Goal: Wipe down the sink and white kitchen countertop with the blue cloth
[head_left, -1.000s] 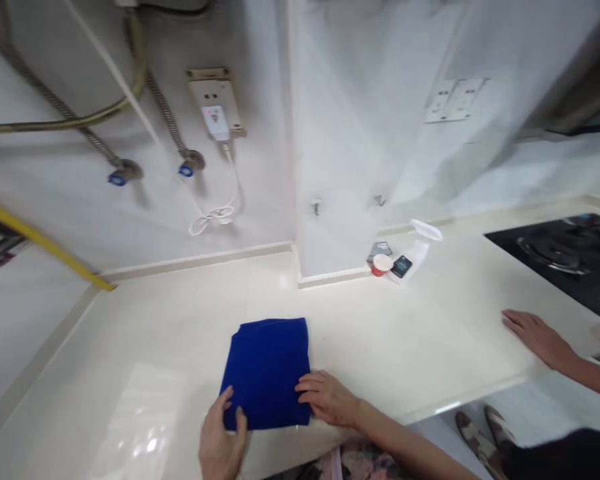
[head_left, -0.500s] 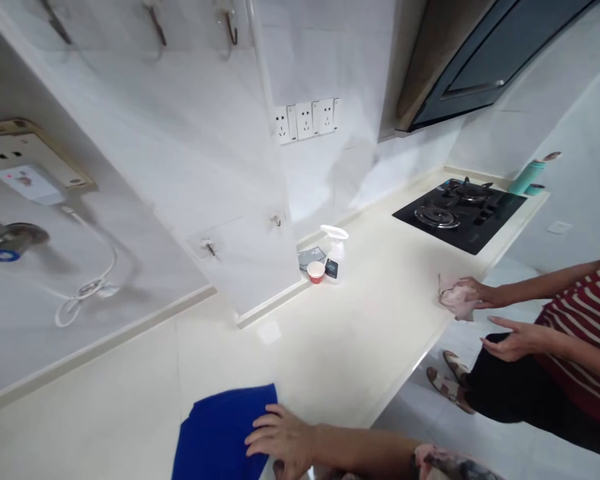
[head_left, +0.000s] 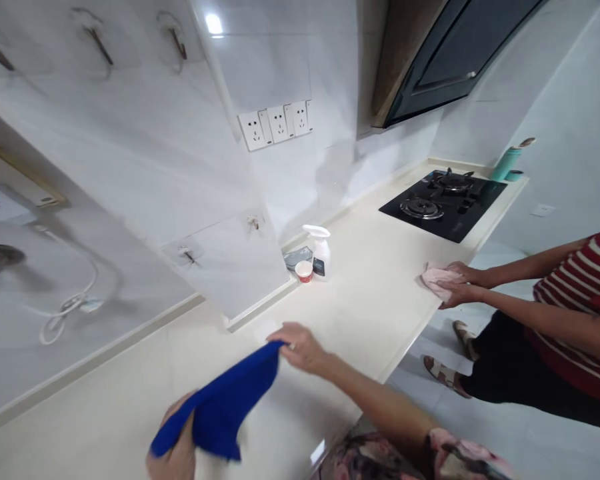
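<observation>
A blue cloth [head_left: 235, 400] is stretched between my two hands, lifted above the pale countertop [head_left: 375, 293]. My left hand [head_left: 176, 443], at the bottom of the view, is closed on the cloth's near left end, with part of the fabric draped over the fingers. My right hand [head_left: 300, 347] pinches its far right corner. The cloth's lower edge hangs down between them. Beyond my hands, by the wall corner, stand a white spray bottle [head_left: 322, 252] with a dark label, a small red and white cup [head_left: 304, 271] and a grey packet [head_left: 297, 257].
To the right, another person's hands [head_left: 463, 283] hold a pale pink cloth [head_left: 436, 280] at the counter's edge. A black gas hob [head_left: 443, 203] and a turquoise container [head_left: 506, 163] are farther back. Wall sockets [head_left: 277, 125], hooks [head_left: 187, 255] and a looped white cable [head_left: 73, 303] line the walls.
The blue cloth has come up off the counter, now held at both ends. My left hand has entered view, and my right hand has moved up. The other person's hands have come together on the pink cloth.
</observation>
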The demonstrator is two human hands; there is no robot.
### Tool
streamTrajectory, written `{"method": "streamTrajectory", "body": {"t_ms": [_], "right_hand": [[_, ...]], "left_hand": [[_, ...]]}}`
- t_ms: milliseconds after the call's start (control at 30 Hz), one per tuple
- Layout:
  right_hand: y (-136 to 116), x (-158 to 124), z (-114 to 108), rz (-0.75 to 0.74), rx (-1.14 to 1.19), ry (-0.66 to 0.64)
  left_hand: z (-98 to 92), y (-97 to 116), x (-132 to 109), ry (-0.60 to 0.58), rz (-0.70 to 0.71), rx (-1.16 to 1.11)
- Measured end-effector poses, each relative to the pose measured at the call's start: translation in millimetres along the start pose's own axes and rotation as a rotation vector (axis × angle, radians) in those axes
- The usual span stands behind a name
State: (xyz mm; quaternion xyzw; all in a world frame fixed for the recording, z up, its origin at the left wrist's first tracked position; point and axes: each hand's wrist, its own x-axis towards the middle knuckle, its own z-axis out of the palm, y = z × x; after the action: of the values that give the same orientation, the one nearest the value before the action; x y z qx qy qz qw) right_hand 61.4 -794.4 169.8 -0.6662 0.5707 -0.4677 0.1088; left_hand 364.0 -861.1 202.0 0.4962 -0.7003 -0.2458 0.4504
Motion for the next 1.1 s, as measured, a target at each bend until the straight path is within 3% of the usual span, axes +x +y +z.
{"method": "streamTrajectory", "body": {"t_ms": [33,100,200,267,367,467,533,600,700,833,900,967,1100], "right_hand": [[-2,4,-23,0.005,0.015,0.071],[-2,0,-64,-0.011,-0.002,0.179],[9,-35,-97,-0.026,-0.104,0.204],[21,-76,-98,0.034,-0.151,0.141],[39,-147,-82,0.197,-0.148,-0.043],[46,-204,-63,0.287,-0.092,-0.179],[48,-218,-55,0.350,-0.055,-0.152],[51,-209,-53,0.439,-0.056,-0.074],[64,-162,-51,0.530,-0.108,0.058],[89,-98,-44,0.606,-0.174,0.233],[96,-84,-34,0.580,-0.279,0.290],[94,-84,-18,0.461,-0.384,0.257],[76,-98,15,0.181,-0.416,-0.069]], "left_hand": [[5.8,9,11,-0.015,0.055,-0.056],[24.0,25,27,-0.168,0.191,-0.139],[57.1,27,26,-0.425,0.326,-0.180],[76.0,10,6,-0.610,0.329,-0.161],[91.9,-27,-37,-0.895,0.288,-0.095],[91.7,-52,-70,-1.014,0.209,-0.062],[90.0,-56,-76,-1.009,0.076,-0.067],[93.2,-54,-70,-0.958,-0.075,-0.068],[107.3,-46,-50,-0.788,-0.267,0.000],[122.8,-36,-28,-0.470,-0.473,0.126],[127.7,-31,-26,-0.348,-0.413,0.196],[136.1,-29,-30,-0.326,-0.209,0.244],[170.6,-37,-48,-0.477,0.307,0.268]]}}
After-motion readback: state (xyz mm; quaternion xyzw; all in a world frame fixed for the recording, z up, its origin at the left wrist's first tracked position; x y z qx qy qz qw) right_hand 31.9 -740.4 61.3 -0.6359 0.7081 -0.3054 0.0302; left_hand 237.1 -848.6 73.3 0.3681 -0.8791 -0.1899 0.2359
